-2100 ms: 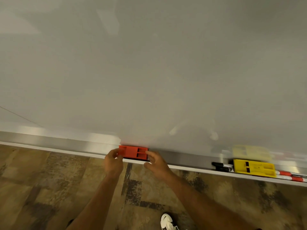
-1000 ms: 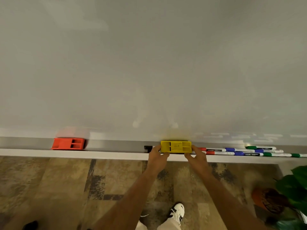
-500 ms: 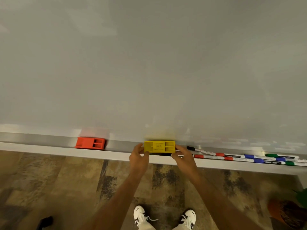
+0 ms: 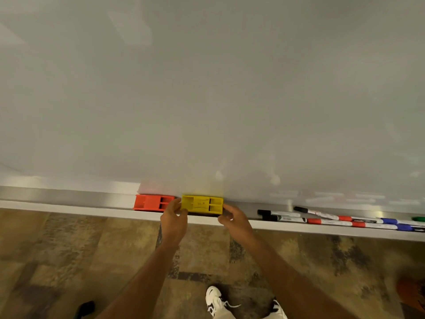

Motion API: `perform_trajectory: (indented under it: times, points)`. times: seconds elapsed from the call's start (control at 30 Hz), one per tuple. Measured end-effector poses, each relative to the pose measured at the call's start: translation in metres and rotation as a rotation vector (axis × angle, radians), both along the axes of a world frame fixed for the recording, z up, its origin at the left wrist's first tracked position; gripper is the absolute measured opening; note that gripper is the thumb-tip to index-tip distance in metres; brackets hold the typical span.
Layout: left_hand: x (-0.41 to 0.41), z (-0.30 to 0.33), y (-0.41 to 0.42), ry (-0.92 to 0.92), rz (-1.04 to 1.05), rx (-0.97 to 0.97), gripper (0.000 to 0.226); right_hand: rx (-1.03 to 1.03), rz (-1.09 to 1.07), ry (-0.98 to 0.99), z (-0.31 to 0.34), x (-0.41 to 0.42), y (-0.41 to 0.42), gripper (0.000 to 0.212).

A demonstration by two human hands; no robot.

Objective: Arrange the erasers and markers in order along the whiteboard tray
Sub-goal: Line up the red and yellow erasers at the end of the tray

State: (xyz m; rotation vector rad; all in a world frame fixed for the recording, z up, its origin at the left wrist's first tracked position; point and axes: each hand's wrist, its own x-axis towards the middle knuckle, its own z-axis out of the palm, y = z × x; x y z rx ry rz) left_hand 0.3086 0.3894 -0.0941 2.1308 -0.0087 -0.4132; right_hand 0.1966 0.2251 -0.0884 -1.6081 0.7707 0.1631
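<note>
Since a moment ago, the yellow plastic rectangular eraser (image 4: 202, 204) has slid left along the long metal whiteboard tray (image 4: 69, 200), nearly meeting the orange plastic rectangular eraser (image 4: 153, 202).

Your left hand (image 4: 174, 218) and right hand (image 4: 232, 218) each pinch one end of the yellow eraser, grip closed on it. To finish well, draw your left fingers clear before butting it against the orange one, keeping it flat. Loose markers (image 4: 322, 217) lie well to the right.

tray (image 4: 69, 204): erasers (image 4: 202, 204) left, adjacent; markers (image 4: 322, 218) right
</note>
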Motion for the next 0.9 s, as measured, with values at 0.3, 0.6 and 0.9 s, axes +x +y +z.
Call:
perform_trajectory:
  times: [0.3,0.6,0.9]
  points:
    - [0.014,-0.020,0.022,-0.006,-0.050,0.089,0.031,-0.015,0.021,0.039,-0.016,0.011,0.020,0.049]
    - [-0.037,0.006,-0.032,-0.206,-0.100,0.000,0.020,-0.201,-0.184,-0.032,-0.008,-0.046,-0.029,0.025]
    - [-0.102,0.011,-0.173,-0.267,-0.833,0.258,0.023,-0.374,-0.181,-0.007,0.009,-0.165,-0.125,0.023]
